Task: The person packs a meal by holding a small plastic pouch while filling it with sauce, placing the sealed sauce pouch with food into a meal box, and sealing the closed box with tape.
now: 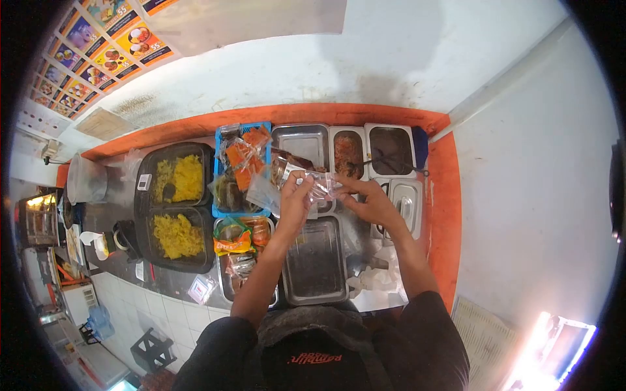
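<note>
White wall (pixel 391 72) up top, menu posters (pixel 111 55) off to the left, and a metal counter (pixel 357 229) with orange edging (pixel 445 195) packed with food containers. Both hands are over the middle of it, up around a crinkly clear plastic bag (pixel 321 188). Left hand (pixel 297 190) has the bag pinched between thumb and fingers. Right hand (pixel 370 199) has its fingertips at the other end, but I honestly can't tell if they're pinching it or just touching. Left of the hands there's a blue basket (pixel 269 151) full of wrapped packets, then two black trays (pixel 149 158) of yellow food further left. Nearer the person's body sits a dark rectangular tray (pixel 343 264). Off to the right you get a steel pan (pixel 365 138) of reddish food plus a lidded pan (pixel 405 205).
</note>
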`<state>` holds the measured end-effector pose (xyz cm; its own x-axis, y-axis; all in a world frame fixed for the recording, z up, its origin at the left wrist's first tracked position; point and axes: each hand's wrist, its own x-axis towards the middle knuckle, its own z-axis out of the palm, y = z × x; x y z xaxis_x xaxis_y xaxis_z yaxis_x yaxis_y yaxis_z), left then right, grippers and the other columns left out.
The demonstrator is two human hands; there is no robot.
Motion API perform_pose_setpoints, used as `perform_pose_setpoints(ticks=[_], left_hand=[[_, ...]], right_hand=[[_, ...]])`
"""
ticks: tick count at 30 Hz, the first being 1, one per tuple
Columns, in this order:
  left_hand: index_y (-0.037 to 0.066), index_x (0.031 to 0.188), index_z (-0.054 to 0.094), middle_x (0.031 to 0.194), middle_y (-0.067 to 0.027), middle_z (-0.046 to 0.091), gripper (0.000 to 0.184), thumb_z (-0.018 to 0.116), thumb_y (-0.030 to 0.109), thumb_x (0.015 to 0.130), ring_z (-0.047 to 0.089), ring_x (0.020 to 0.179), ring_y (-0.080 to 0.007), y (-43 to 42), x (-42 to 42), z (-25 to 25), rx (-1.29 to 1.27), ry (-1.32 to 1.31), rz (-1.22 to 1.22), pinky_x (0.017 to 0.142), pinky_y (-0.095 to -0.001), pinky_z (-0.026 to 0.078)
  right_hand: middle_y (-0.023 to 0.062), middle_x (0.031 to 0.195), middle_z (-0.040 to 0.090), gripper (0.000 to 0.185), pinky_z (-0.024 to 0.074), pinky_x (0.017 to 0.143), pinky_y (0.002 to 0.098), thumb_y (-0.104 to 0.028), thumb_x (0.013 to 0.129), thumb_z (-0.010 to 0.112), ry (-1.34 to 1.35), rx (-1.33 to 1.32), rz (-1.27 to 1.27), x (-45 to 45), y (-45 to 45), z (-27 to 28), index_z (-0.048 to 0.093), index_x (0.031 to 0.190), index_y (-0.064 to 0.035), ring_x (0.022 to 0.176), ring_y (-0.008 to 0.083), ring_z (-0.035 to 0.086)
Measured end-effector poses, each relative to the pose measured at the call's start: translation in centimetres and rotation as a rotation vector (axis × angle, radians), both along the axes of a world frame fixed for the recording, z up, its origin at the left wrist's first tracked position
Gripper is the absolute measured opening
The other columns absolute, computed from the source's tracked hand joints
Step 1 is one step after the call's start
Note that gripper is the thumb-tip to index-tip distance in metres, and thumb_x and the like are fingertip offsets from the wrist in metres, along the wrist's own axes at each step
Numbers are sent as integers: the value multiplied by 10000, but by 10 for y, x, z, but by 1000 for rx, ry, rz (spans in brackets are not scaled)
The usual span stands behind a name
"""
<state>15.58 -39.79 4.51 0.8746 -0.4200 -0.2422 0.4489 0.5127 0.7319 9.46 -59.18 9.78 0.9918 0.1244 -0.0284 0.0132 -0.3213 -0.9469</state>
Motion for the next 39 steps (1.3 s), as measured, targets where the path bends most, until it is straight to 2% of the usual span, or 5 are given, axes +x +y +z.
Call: perform_pose_setpoints(ticks=[11, 14, 19, 28, 39], left_hand=[[81, 1063, 468, 1037, -94, 642, 96, 524, 114, 992, 632, 861, -116, 8, 0, 2, 191, -73, -65, 772, -271, 539], [59, 1156, 489, 1244, -149, 580, 249, 595, 156, 953, 596, 1067, -199, 6, -4, 26, 182, -306, 17, 920, -374, 495], [46, 1274, 516, 1324, -115, 531, 671, 808, 249, 705, 470, 1243, -317, 14, 1, 61, 1045, -1419, -194, 1035, -486, 337], [56, 1106, 581, 1052, -88, 616, 482, 773, 249, 707, 574, 1032, -285, 11, 9, 44, 945, -1377, -409, 967, -441, 354], [54, 1140, 576, 1089, -132, 618, 489, 789, 214, 729, 569, 1032, -339, 11, 9, 40, 906, -1274, -368, 908, -419, 407]], right_hand=[[124, 1207, 674, 620, 511, 880, 305, -78, 896, 631, 183, 129, 127, -9, 6, -5, 396, 1469, -105, 933, 148, 663], [122, 1207, 674, 608, 515, 882, 309, -78, 896, 629, 214, 190, 143, -11, 4, 0, 404, 1461, -84, 948, 160, 665], [139, 1197, 673, 574, 514, 891, 323, -94, 895, 632, 203, 123, 140, -14, 4, 0, 443, 1438, -99, 987, 199, 661], [179, 1180, 644, 439, 472, 951, 392, -195, 895, 657, 14, -62, 216, -16, 1, 7, 583, 1304, -55, 1086, 297, 620], [186, 1213, 646, 458, 452, 990, 361, -225, 861, 720, 74, -62, 156, -14, -1, 9, 609, 1231, 21, 1105, 263, 632]])
